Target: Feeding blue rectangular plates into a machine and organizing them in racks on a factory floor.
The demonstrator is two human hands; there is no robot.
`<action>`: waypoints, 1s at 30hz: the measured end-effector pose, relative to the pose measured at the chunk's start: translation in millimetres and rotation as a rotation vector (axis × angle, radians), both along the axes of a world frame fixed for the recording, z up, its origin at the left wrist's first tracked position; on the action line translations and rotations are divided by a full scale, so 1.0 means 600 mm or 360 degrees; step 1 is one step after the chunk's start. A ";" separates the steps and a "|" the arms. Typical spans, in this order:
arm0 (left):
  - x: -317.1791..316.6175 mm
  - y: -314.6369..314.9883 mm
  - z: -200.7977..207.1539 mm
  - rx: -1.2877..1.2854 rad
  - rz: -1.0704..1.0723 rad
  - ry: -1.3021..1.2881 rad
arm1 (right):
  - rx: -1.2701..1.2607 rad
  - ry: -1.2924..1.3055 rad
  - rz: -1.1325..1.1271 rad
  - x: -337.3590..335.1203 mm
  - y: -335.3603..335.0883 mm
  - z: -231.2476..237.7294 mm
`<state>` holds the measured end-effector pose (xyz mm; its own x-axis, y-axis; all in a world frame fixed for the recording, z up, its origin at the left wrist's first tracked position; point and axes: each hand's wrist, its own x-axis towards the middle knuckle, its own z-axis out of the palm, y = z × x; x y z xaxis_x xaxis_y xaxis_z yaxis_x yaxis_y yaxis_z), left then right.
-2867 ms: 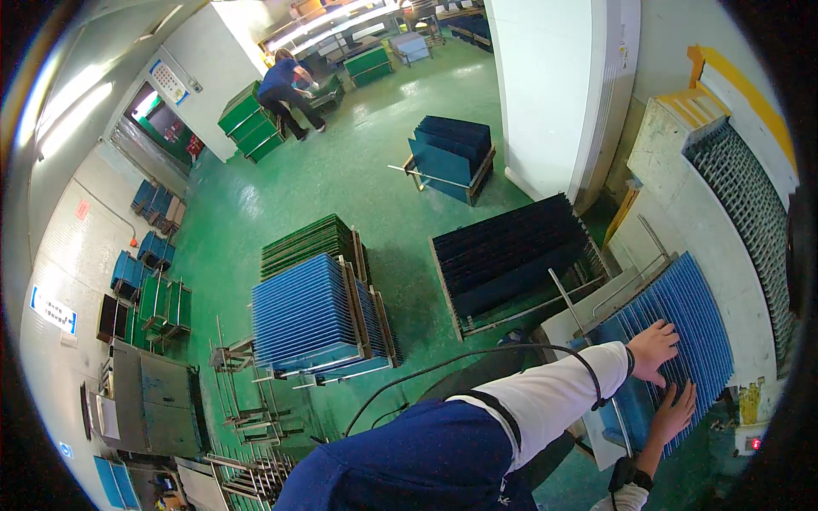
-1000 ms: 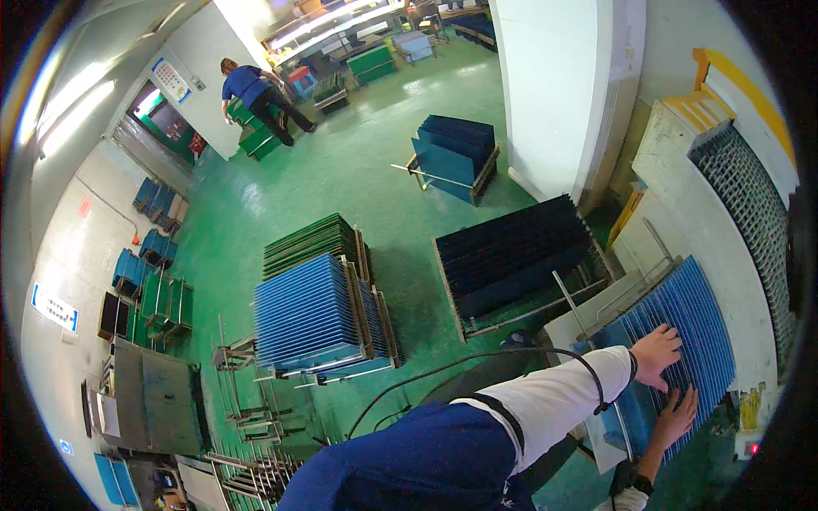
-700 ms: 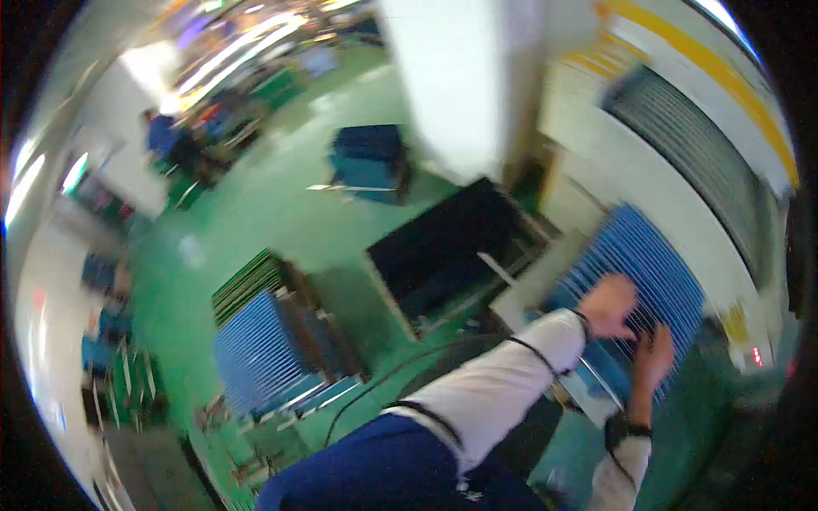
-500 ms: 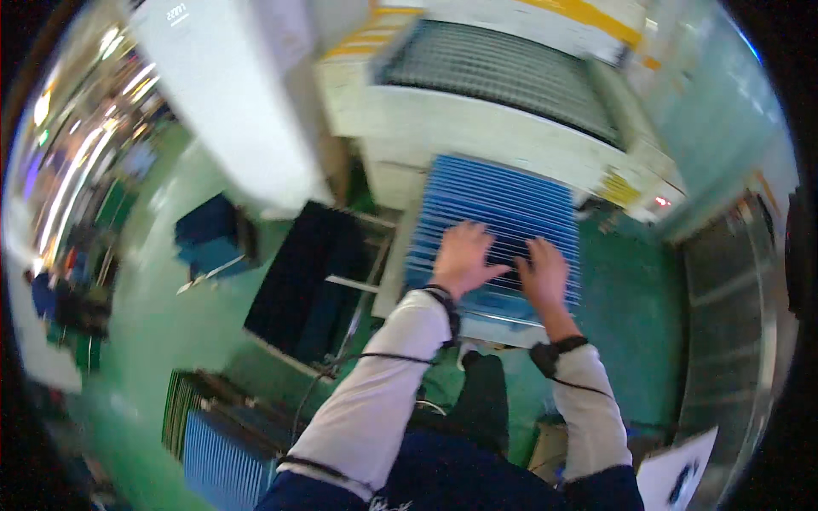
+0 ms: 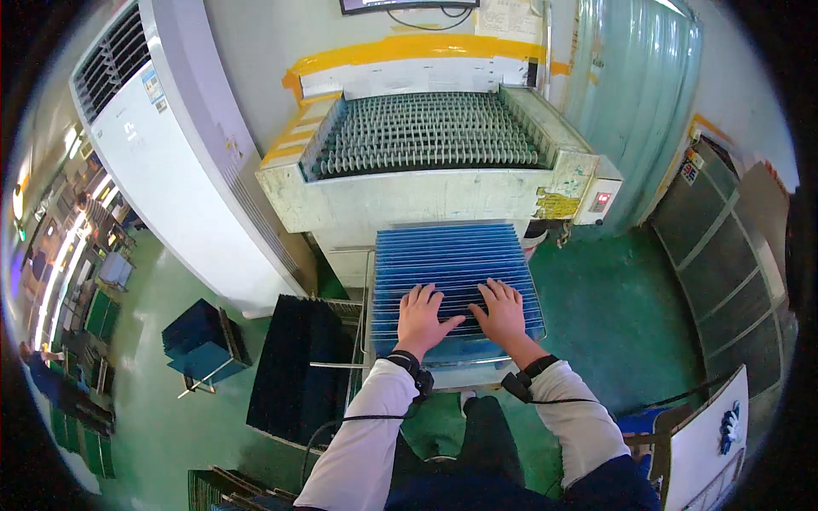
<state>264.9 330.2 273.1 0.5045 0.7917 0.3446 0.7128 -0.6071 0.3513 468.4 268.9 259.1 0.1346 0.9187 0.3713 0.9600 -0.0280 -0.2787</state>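
A rack of upright thin blue panels, set in close parallel rows, stands right in front of me. On its near left part rests my left hand, palm down with the fingers spread. My right hand lies on the near right part in the same way, fingers apart. The thumbs point toward each other with a small gap between them. Neither hand grips a panel that I can see. Both wrists wear dark bands with cables.
Behind the rack is a pale machine with a roller bed and a small control box. A tall white air conditioner, a rack of dark panels and a smaller panel stack stand left. Grey framed screens lean at right.
My view has levelled and lifted, so more wall shows above the machine. Both hands still rest on the blue panels, fingers spread.
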 end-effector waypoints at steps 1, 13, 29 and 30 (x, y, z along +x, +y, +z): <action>0.000 0.001 0.004 -0.0009 0.0009 0.0020 | -0.0006 -0.0001 -0.0005 -0.001 0.000 0.003; 0.015 0.006 0.002 0.0096 -0.0014 -0.0022 | 0.0041 -0.0020 -0.0008 0.017 0.003 0.013; -0.126 -0.178 -0.027 -0.0266 -0.0611 -0.0375 | -0.0129 -0.0236 -0.0035 0.030 0.006 -0.025; -0.183 -0.228 -0.030 -0.0386 -0.0666 -0.0297 | -0.0081 -0.0261 0.0006 0.025 0.010 -0.030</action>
